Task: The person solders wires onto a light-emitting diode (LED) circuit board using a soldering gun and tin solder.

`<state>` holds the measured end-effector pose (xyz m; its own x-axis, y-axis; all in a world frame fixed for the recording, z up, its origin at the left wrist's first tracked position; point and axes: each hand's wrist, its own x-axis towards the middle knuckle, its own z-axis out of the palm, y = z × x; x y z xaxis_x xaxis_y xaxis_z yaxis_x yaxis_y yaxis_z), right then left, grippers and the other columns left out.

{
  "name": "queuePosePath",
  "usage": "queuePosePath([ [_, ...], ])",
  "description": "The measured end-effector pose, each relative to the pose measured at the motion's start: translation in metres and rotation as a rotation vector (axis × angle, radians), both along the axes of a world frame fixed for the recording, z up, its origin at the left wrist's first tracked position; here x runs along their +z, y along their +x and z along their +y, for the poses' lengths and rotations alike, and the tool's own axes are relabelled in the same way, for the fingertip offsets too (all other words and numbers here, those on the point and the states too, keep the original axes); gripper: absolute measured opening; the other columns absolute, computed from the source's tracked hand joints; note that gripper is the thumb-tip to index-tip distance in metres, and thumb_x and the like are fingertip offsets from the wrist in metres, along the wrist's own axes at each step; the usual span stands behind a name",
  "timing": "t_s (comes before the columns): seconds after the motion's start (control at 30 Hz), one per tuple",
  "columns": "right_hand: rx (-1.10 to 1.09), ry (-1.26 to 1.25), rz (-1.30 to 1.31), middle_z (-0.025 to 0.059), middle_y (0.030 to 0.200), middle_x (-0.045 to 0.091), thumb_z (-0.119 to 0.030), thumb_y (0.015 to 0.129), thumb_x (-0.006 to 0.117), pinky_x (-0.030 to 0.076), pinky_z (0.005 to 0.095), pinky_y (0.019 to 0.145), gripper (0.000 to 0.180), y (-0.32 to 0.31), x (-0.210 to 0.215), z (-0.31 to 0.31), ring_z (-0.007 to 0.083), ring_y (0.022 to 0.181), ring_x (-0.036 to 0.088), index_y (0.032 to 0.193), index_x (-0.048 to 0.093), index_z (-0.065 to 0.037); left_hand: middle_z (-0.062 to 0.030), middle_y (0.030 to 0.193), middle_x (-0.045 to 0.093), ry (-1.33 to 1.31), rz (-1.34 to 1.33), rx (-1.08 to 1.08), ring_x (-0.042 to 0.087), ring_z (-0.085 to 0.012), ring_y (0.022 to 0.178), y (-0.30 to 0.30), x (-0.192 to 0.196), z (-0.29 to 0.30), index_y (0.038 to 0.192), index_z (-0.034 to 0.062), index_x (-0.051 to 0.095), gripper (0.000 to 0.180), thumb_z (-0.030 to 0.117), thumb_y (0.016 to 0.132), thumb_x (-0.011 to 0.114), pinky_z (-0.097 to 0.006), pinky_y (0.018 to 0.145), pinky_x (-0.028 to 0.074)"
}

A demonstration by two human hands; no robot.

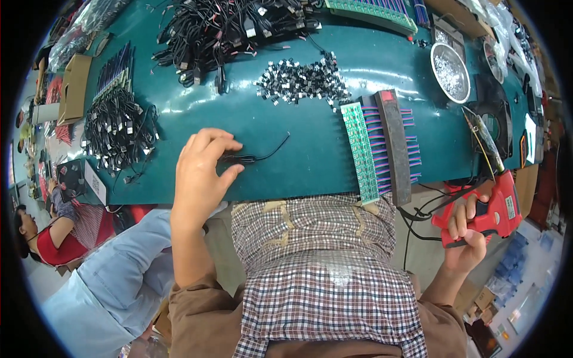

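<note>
My left hand (206,170) hovers over the near edge of the green table, with thumb and fingers curved and apart. Between and beyond its fingertips lies a thin black cable (253,157), one end pointing up and right; the part nearest the palm is hidden. A red soldering gun (492,209) is in my right hand (468,232), fingers wrapped round its handle, the metal tip pointing up and left. Toward the right of the table, a green circuit board strip (360,152) has coloured wires running from it under a dark bar (394,146).
Small black-and-silver parts (301,79) lie heaped mid-table. Behind them is a large pile of black cables (224,30); another cable bundle (116,128) rests at left. A round dish (450,73) holds silvery bits. Black cords (412,224) hang near the gun. Another person (59,238) sits at far left.
</note>
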<state>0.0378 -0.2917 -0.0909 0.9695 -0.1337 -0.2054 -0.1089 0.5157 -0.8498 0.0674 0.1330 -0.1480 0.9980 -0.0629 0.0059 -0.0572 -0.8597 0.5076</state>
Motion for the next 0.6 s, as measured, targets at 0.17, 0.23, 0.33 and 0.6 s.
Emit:
queuePosePath([
  [0.17,0.072,-0.222,-0.018,0.0083,0.097,0.043,0.002,0.069,0.058,0.047,0.0243,0.054,0.060,-0.018,-0.004,0.014,0.0133,0.068,0.050,0.127,0.042,-0.001,-0.0083,0.102,0.059,-0.088,-0.025,-0.010,0.058,-0.0285,0.097,0.007,0.001,-0.033,0.096,0.0060,0.065,0.039,0.015,0.065,0.087,-0.038,0.085,0.046],
  [0.23,0.102,-0.197,-0.018,0.0083,0.098,0.045,0.000,0.072,0.066,0.051,0.0270,0.053,0.061,-0.021,-0.004,0.016,0.0156,0.068,0.057,0.128,0.040,-0.001,-0.0077,0.102,0.059,-0.061,-0.038,0.028,0.057,-0.0277,0.097,0.007,-0.009,-0.049,0.096,0.0066,0.066,0.036,0.016,0.067,0.086,-0.039,0.085,0.044],
  [0.33,0.098,-0.279,0.008,0.0079,0.095,0.046,-0.002,0.072,0.070,0.051,0.0274,0.052,0.062,-0.030,-0.006,0.025,0.0161,0.066,0.057,0.127,0.042,-0.001,-0.0057,0.103,0.057,-0.044,-0.066,0.108,0.055,-0.0257,0.097,0.009,-0.025,-0.065,0.092,0.0078,0.067,0.027,0.018,0.074,0.084,-0.039,0.085,0.040],
  [0.6,0.225,-0.385,0.019,0.0101,0.095,0.048,0.002,0.076,0.066,0.052,0.0318,0.056,0.061,-0.038,-0.010,0.044,0.0198,0.066,0.058,0.131,0.041,0.000,-0.0072,0.096,0.061,-0.195,-0.143,0.057,0.059,-0.0254,0.087,0.014,-0.019,-0.075,0.089,0.0061,0.066,0.013,0.006,0.081,0.076,-0.038,0.075,0.045],
])
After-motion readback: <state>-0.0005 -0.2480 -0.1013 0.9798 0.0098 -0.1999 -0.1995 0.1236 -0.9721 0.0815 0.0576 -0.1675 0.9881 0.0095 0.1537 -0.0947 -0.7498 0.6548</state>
